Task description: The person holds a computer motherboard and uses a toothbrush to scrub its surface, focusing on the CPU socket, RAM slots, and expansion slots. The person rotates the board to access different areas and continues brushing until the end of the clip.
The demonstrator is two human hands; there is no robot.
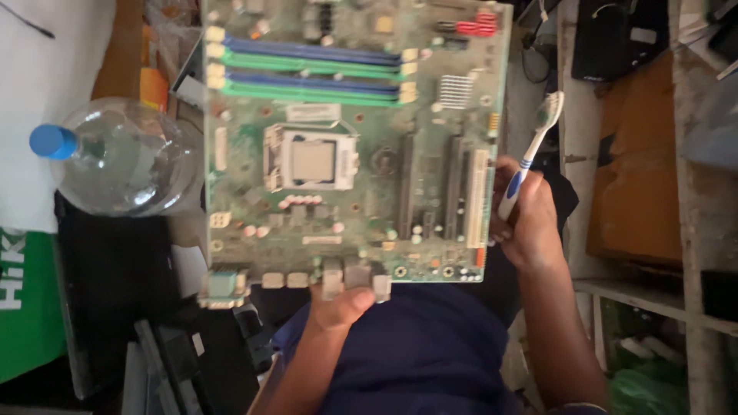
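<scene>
clear plastic bottle [123,157], blue cap, beside clutter.

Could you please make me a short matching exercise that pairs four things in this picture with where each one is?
Things:
1. toothbrush
2. clear plastic bottle
3. motherboard
4. blue and green memory slots

Places:
A. lying left of the board, blue cap pointing left
B. in the right hand, bristles up
C. near the top of the board, running across it
D. held up in the middle, left hand at its lower edge

Pairs: 1-B, 2-A, 3-D, 4-C
</scene>
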